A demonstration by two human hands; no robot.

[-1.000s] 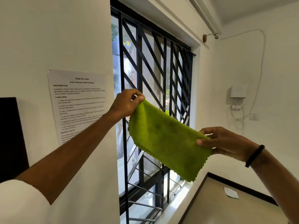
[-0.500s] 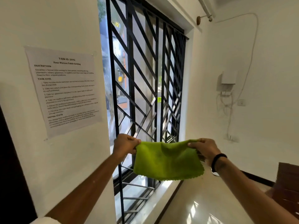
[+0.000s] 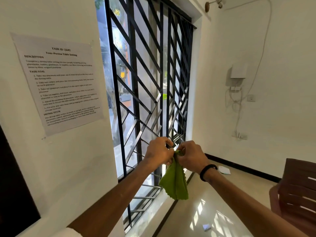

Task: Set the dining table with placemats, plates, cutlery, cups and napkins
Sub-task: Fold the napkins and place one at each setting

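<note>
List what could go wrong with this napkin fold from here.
1. Both the left hand and right hand pinch only the top of the green scalloped-edge cloth napkin; the rest hangs free in mid-air, so the fold may come out uneven.
2. If the pinch slips, it likely falls on the glossy tiled floor, where paper scraps lie.

Both arms stretched forward, left hand (image 3: 158,152) and right hand (image 3: 191,154) close together at chest height, fingers curled, pinching
</note>
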